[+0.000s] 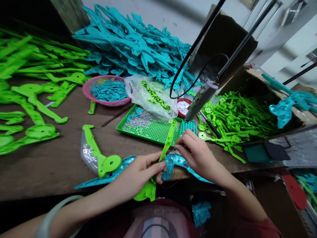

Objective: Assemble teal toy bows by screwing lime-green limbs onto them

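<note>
My left hand (145, 168) is closed on a long lime-green plastic arm piece (169, 138), its narrow end pointing up and its round end below the palm. Fingertips of my right hand (199, 155) pinch thin wires (171, 149) beside the piece's middle. Beneath both hands, a blue translucent plastic piece (182, 160) lies at the table's front edge, partly hidden by them. To the left, another green arm piece (95, 147) with a clear plastic cover (87, 155) rests by a blue pointed part (91, 181).
Ahead is a green perforated tray (158, 134) with small metal screws. Behind it stand a pink basket (86, 92) of blue pieces and a plastic bag (135, 86). An electric screwdriver (201, 100) hangs at right. Piles of green (223, 115) and blue parts (138, 46) surround the table.
</note>
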A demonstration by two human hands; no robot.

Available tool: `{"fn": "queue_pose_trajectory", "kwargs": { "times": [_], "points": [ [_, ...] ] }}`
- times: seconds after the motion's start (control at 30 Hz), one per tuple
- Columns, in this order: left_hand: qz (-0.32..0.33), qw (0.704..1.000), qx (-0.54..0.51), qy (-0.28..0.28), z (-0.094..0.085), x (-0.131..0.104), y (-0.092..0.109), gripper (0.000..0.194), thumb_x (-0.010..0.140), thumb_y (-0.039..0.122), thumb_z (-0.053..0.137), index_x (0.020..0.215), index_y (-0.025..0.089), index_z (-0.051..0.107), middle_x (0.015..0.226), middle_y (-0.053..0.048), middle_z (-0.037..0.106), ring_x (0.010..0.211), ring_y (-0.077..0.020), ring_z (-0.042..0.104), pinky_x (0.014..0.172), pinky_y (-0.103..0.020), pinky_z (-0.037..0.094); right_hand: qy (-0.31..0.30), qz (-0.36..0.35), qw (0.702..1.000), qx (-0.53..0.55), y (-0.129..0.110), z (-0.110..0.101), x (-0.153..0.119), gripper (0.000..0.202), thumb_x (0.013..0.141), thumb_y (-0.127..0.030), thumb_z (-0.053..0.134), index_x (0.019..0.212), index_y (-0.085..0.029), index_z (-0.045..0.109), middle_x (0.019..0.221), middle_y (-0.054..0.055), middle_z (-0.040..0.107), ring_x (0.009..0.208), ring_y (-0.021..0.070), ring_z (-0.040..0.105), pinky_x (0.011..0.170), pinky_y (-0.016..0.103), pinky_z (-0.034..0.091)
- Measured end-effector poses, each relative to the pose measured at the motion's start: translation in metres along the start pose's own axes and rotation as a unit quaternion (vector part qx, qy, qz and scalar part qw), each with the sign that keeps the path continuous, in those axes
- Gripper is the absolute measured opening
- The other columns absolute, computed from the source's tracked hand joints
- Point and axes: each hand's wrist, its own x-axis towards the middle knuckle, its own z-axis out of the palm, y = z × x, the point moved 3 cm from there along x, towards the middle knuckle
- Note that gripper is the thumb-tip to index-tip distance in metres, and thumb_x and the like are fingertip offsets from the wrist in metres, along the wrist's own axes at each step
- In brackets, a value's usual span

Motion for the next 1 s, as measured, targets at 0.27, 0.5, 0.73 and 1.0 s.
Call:
{"fn": "queue_pose_trajectory", "kwargs": {
  "times": [0.27, 0.5, 0.73, 1.0],
  "points": [
    [0.004, 1.0, 0.024, 0.005, 0.006, -0.003, 0.0, 0.037, 0.096, 0.05, 0.048, 0.105, 0.017, 0.062, 0.067, 0.003, 0.062, 0.064, -0.0145, 0.06, 0.069, -0.028, 0.046, 0.038, -0.015, 0.999, -0.011, 0.009, 0.007, 0.002, 0.017, 0.102, -0.024, 0.048, 0.088, -0.019, 0.056, 0.085, 0.003, 0.053, 0.077, 0.0147, 0.051, 0.067, 0.027, 0.04],
    [-0.009, 0.996, 0.087, -0.036, -0.004, 0.004, 0.012, 0.033, 0.094, 0.044, 0.043, 0.112, 0.019, 0.056, 0.076, 0.001, 0.068, 0.066, -0.0173, 0.067, 0.074, -0.032, 0.053, 0.077, -0.059, 0.995, -0.005, 0.012, 0.01, 0.001, 0.016, 0.101, -0.021, 0.051, 0.085, -0.019, 0.056, 0.081, 0.002, 0.052, 0.074, 0.0137, 0.051, 0.065, 0.025, 0.04],
    [-0.027, 0.987, 0.152, -0.038, -0.006, 0.015, 0.016, 0.031, 0.089, 0.041, 0.041, 0.092, 0.019, 0.062, 0.076, -0.002, 0.072, 0.053, -0.0161, 0.06, 0.059, -0.028, 0.049, 0.013, -0.072, 0.997, -0.005, 0.017, 0.019, -0.004, 0.019, 0.103, -0.019, 0.042, 0.092, -0.018, 0.058, 0.091, 0.006, 0.057, 0.082, 0.0147, 0.054, 0.07, 0.026, 0.044],
    [-0.012, 0.98, 0.195, -0.024, -0.005, 0.022, 0.017, 0.032, 0.091, 0.038, 0.042, 0.082, 0.018, 0.065, 0.062, 0.0, 0.067, 0.059, -0.0177, 0.067, 0.062, -0.025, 0.049, 0.014, -0.104, 0.993, -0.057, 0.019, 0.021, -0.004, 0.02, 0.103, -0.02, 0.044, 0.09, -0.017, 0.059, 0.084, 0.005, 0.059, 0.076, 0.0145, 0.054, 0.067, 0.026, 0.043]
  ]
}}
